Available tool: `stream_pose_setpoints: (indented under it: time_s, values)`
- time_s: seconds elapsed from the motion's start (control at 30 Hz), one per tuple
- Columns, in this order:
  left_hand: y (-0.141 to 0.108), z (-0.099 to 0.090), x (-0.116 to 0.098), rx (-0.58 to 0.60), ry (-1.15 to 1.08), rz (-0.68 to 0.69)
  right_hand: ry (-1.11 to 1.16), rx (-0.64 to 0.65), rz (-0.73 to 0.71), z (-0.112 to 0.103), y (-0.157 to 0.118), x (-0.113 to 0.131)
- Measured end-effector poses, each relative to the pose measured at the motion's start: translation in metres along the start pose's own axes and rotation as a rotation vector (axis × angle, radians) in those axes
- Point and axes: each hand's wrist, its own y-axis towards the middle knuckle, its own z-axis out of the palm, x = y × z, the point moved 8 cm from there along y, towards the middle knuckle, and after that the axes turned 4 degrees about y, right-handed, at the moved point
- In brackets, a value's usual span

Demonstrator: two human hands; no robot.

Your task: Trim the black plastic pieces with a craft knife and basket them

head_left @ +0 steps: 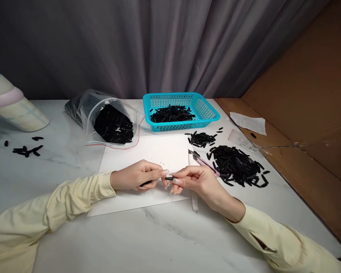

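Over a white sheet [156, 151], my left hand [143, 175] and my right hand [197, 184] meet at the fingertips. Between them is a small, slim black piece [169, 178], pinched from both sides. Something black also shows under the curled fingers of my left hand, mostly hidden. Just beyond my right hand lie thread snips [206, 163] with pinkish handles. A large heap of similar black pieces [235, 165] is to the right, and a smaller pile [201, 139] sits behind the snips.
A blue plastic basket [182, 126] with black pieces stands at the back. Left of it, an open clear zip bag [88, 125] holds more. A tumbler [19, 110] is far left, near several loose pieces [28, 151]. A paper slip [248, 123] lies by the right-hand cardboard wall [309, 83].
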Motion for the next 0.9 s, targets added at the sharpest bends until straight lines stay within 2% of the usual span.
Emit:
stream_pose_setpoints:
  time_s: [0.23,0.5,0.7,0.9]
  values:
    - [-0.0019,-0.0006,0.0025,0.008,0.009,0.011,-0.017,0.007,0.015,0.0026,0.0002,-0.0001]
    - [-0.0007,-0.0032,0.0000,-0.056,-0.026,0.012,-0.102,0.049,0.044,0.0094,-0.0031,-0.0039]
    - [0.0013,-0.0091,-0.0019,-0.105,-0.122,0.026,-0.173,0.058,-0.009,0.0084,-0.0034,0.0034]
    - [0.0012,-0.0038,0.0009,-0.059,-0.118,0.023,-0.085,-0.024,0.020,0.0054,-0.0015,-0.0031]
